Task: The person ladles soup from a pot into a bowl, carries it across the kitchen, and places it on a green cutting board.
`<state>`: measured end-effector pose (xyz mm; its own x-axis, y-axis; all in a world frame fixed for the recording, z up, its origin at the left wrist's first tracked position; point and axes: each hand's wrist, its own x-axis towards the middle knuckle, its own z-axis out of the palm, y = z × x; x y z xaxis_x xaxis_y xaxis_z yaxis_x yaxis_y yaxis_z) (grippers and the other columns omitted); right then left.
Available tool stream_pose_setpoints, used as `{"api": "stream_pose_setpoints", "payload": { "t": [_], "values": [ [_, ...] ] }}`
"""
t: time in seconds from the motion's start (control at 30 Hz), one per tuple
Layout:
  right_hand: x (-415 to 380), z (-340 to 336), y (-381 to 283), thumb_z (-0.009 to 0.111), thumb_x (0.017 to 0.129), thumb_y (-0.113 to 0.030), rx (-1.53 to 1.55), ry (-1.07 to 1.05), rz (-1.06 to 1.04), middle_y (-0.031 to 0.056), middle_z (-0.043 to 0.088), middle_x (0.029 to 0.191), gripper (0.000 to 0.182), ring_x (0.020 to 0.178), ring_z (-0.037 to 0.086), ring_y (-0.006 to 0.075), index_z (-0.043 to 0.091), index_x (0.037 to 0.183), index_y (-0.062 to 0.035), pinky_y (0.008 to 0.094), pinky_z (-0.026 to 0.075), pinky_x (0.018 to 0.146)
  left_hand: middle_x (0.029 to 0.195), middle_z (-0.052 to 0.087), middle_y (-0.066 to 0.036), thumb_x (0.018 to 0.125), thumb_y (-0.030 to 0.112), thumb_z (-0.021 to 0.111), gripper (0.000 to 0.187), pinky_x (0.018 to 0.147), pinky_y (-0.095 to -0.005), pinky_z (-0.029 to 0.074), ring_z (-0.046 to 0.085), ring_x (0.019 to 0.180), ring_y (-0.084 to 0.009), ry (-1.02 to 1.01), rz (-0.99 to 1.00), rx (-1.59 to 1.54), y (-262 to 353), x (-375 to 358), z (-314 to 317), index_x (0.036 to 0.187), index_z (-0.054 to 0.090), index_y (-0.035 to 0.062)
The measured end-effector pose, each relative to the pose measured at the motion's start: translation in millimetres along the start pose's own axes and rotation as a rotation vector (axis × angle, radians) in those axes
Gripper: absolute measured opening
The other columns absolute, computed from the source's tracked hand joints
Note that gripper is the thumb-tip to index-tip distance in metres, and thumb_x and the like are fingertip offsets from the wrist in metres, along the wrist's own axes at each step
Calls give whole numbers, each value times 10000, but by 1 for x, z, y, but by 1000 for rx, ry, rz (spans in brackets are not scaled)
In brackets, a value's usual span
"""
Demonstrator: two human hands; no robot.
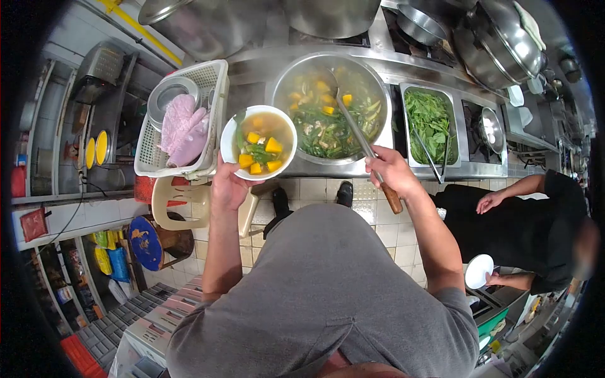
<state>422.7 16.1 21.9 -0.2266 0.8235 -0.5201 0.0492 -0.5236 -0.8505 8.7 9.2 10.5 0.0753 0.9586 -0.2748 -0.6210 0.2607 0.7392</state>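
Observation:
My left hand [229, 186] grips a white bowl [228, 140] from below and the side. Inside the bowl are broth, orange squash chunks [273, 145] and green vegetables. My right hand [396, 171] is closed around the long handle of a ladle [357, 129], just above its wooden end. The ladle's head dips into a large steaming pot [278, 80] of soup with greens and squash, and broth partly hides it. The bowl is held close to the pot's left edge.
Left of the bowl stands a white plastic basket [220, 82] with pink oven mitts [183, 123]. A metal tray of leafy greens [428, 116] with tongs [443, 157] sits right of the pot. At right, a person in black [504, 220] holds a white plate [479, 271]. Large pots line the back.

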Motion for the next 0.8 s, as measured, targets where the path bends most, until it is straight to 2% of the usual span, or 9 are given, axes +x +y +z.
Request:
{"api": "stream_pose_setpoints", "payload": {
  "t": [0.07, 0.2, 0.33, 0.43, 0.73, 0.8],
  "values": [
    [-15, -4, 0, 651, 1048, -161, 246, 16, 69, 37, 644, 844, 313, 547, 558, 101, 626, 1288, 38, 265, 428, 483, 1497, 531, -241, 908, 120, 553, 730, 740, -503, 731, 709, 1196, -431, 31, 1, 5, -1, -1, -2, 1596, 314, 70],
    [-41, -17, 12, 645, 1065, -183, 474, -49, 50, 54, 655, 849, 348, 503, 534, 79, 608, 1316, 56, 238, 391, 423, 1483, 544, -238, 915, 142, 564, 720, 737, -498, 730, 712, 1193, -421, 28, 32, 34, 2, -3, -1, 1590, 321, 76],
    [-68, -15, 14, 632, 1071, -164, 511, 1, 11, 72, 663, 872, 418, 502, 548, 100, 557, 1412, 65, 243, 398, 414, 1478, 546, -236, 920, 147, 572, 707, 729, -491, 731, 716, 1185, -412, 33, 33, 41, 3, 1, 0, 1580, 326, 76],
    [-83, -15, 14, 660, 1062, -191, 517, 30, 11, 87, 647, 890, 486, 479, 534, 77, 542, 1459, 64, 237, 388, 398, 1474, 546, -234, 920, 143, 574, 699, 719, -487, 732, 719, 1174, -411, 23, 29, 32, 2, 6, 1, 1572, 331, 79],
    [-102, -25, 24, 607, 1092, -167, 634, 32, 0, 110, 645, 890, 472, 473, 523, 90, 509, 1483, 79, 245, 397, 391, 1467, 550, -228, 933, 139, 569, 664, 751, -501, 729, 722, 1171, -403, -50, -3, 30, -3, 21, 0, 1557, 347, 88],
    [-106, -24, 22, 631, 1070, -150, 709, 11, 3, 105, 648, 874, 484, 474, 527, 98, 516, 1482, 76, 241, 391, 396, 1467, 550, -223, 939, 142, 569, 657, 766, -504, 727, 722, 1175, -400, -52, -4, 27, -5, 22, 3, 1556, 350, 93]
  ]
}}
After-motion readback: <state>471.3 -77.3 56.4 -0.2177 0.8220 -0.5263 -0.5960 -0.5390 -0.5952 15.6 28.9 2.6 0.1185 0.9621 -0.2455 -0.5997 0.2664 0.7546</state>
